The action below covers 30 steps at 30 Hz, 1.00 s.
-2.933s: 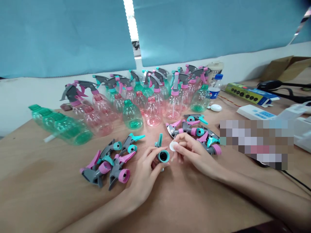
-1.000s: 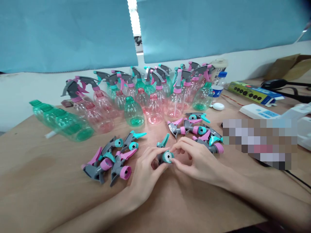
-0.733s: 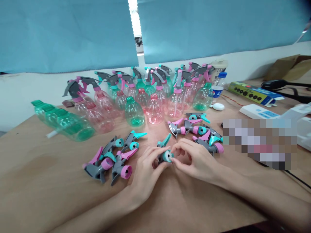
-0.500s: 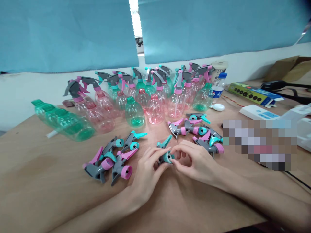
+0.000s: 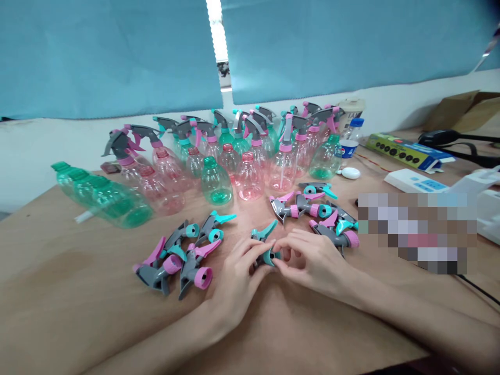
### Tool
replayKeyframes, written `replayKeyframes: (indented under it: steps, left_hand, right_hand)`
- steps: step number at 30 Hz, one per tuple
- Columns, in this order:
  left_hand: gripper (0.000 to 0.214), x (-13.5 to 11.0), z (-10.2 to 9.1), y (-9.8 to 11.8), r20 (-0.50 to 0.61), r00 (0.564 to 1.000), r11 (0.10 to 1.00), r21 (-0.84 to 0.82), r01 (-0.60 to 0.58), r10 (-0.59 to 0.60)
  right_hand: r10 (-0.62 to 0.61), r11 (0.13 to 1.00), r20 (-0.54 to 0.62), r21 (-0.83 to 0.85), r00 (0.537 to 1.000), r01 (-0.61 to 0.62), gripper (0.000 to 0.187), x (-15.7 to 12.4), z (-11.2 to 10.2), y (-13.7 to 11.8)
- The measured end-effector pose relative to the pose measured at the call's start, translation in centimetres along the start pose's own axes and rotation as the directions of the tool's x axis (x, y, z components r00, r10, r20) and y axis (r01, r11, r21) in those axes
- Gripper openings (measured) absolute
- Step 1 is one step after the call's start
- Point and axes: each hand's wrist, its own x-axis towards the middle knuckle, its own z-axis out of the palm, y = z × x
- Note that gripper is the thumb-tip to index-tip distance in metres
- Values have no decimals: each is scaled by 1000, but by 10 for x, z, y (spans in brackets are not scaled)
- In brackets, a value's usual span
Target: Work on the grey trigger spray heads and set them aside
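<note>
A grey trigger spray head [image 5: 267,257] with a teal trigger and collar is held low over the table, its open collar turned towards me. My left hand [image 5: 239,272] is closed around its body from the left. From the right, my right hand [image 5: 314,263] pinches at the collar's rim; whether a small part sits between those fingertips is hidden. Left of my hands lie several loose spray heads, one with a pink collar [image 5: 203,277] nearest. More loose spray heads lie behind my right hand, among them one with a pink collar [image 5: 352,239].
Clear pink bottles [image 5: 250,179] and green ones [image 5: 216,182] stand behind, many wearing spray heads. Green bottles [image 5: 117,200] lie at the left. At the right are a power strip [image 5: 414,181], a long green box [image 5: 406,151], a Pepsi bottle [image 5: 349,149] and a blurred patch.
My right fingertips have closed in slightly at the teal collar, and the collar's opening is turned a little. My left hand keeps its hold on the spray head.
</note>
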Motion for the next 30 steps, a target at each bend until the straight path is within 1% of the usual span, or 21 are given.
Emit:
replayKeyframes:
  steps: [3,5,9,14,18,23,25,28,30]
  left_hand:
    - [30,0,0,-1,-4,1000,1000,2,-1,1]
    - [31,1,0,0,-10,1000,1000,-12,17,-17]
    - [31,2,-1,2,-15,998,997,-45,60,-61]
    - [29,2,-1,1,-8,995,993,-59,98,-98]
    - [25,1,-1,-2,29,993,990,-81,113,-111]
    - [31,1,-2,-2,38,997,996,-56,75,-73]
    - [31,-1,-1,-2,27,998,998,-37,53,-52]
    - [32,-2,-1,-1,-13,1000,1000,-4,-19,19]
    - [33,-3,-4,1,-43,996,997,32,-74,76]
  right_hand:
    - [46,999,-30,9,999,-45,6,-2,2,0]
    - [74,996,-37,43,997,-73,7,-2,3,0]
    - [88,983,35,160,996,-92,9,0,0,3]
    - [107,973,99,193,989,-125,14,4,-5,4]
    - [89,971,107,213,990,-111,11,4,-5,2]
    - [78,990,9,117,997,-79,9,-1,0,-1]
    - [83,991,11,105,997,-84,7,-3,2,1]
    - [51,979,71,194,996,-64,6,-6,4,4]
    - [4,961,76,274,997,-25,9,-7,3,6]
